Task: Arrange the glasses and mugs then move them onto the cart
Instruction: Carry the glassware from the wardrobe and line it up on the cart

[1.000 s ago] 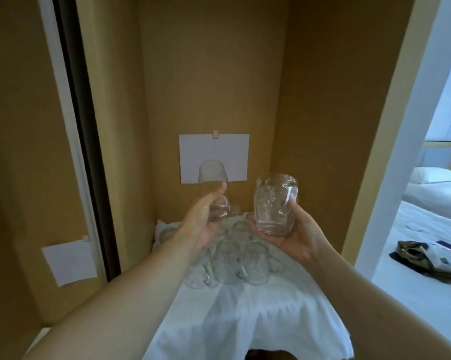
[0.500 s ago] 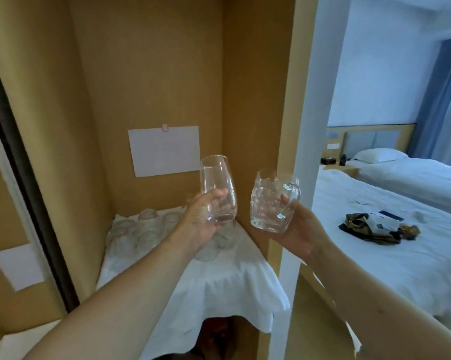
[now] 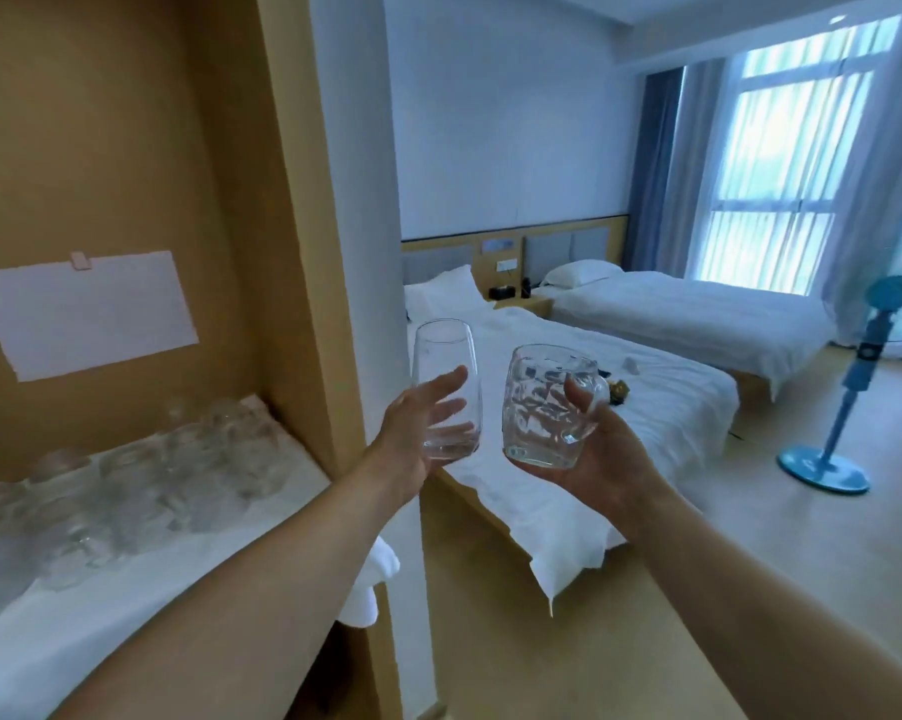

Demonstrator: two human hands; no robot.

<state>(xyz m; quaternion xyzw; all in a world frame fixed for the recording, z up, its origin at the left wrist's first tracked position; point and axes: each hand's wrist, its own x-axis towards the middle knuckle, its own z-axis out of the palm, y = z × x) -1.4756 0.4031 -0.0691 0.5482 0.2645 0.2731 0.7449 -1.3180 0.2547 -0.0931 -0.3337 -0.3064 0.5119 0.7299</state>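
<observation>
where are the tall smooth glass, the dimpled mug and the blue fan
tall smooth glass (image 3: 441, 356), head view, upper wall above the fingers
dimpled mug (image 3: 534, 407), head view, dimpled side wall
blue fan (image 3: 849, 376), head view, upright pole

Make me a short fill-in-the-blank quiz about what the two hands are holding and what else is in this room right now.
1. The left hand holds a tall smooth glass, while the right hand holds a dimpled glass ____.
2. The remaining glasses sit on a ____ cloth on the shelf.
3. The standing fan by the window is ____ in colour.
4. The sheet of paper hangs on the alcove's ____.

Missing words: mug; white; blue; wall
</observation>
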